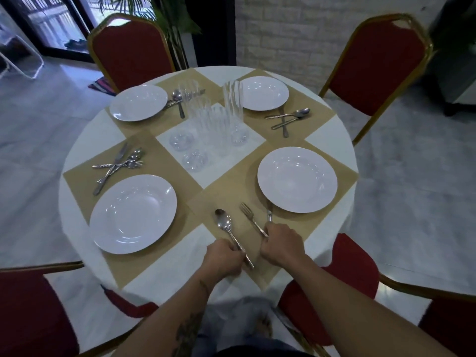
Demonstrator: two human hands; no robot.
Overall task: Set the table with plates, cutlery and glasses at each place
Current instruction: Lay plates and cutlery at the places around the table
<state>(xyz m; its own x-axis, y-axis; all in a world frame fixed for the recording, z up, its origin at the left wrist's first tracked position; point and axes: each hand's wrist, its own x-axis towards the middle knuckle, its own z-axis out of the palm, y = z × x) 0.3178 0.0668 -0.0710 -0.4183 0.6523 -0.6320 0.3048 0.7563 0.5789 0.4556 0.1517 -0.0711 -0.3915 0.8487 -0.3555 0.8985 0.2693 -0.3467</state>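
Gripping a spoon (pixel 223 222), left hand (pixel 222 258) sits beside right hand (pixel 282 244) gripping fork (pixel 251 219).

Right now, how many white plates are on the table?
4: far-left plate, far-right plate, near-left plate, near-right plate. None appears hidden.

Plates (pixel 133 214): white, glossy, smooth, bright highlights.
Cutlery, i.e. spoon (pixel 223 222) and fork (pixel 248 215): polished metal.
Glasses (pixel 233 99): clear, ribbed.
Tablecloth (pixel 85 140): white matt cloth.
Placemats (pixel 164 161): tan, matt.
Chairs (pixel 131 51): red fabric, shiny gold-toned frames.
Wall (pixel 296 29): rough pale brick.
Floor (pixel 412 202): grey, slight sheen.
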